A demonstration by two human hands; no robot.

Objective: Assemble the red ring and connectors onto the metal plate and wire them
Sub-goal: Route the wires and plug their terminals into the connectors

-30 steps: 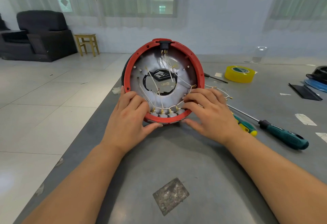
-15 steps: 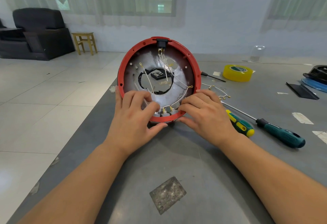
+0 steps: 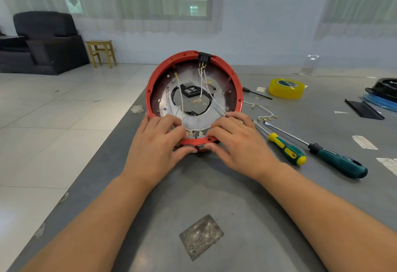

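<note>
1. So, left hand (image 3: 158,143) grips the red ring's (image 3: 150,91) near-left rim, fingers curled inside, thumb underneath.
2. Ring stands tilted up on the grey table (image 3: 214,185), metal plate (image 3: 219,108) and white wires (image 3: 203,82) inside.
3. Right hand (image 3: 238,140) pinches the near-right rim, same way.
4. Two screwdrivers (image 3: 287,150) lie just right.

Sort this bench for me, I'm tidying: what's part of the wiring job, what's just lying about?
In the job: red ring, metal plate, white wires, left hand, right hand.
Lying about: yellow tape roll, two screwdrivers, spare wires.
</note>
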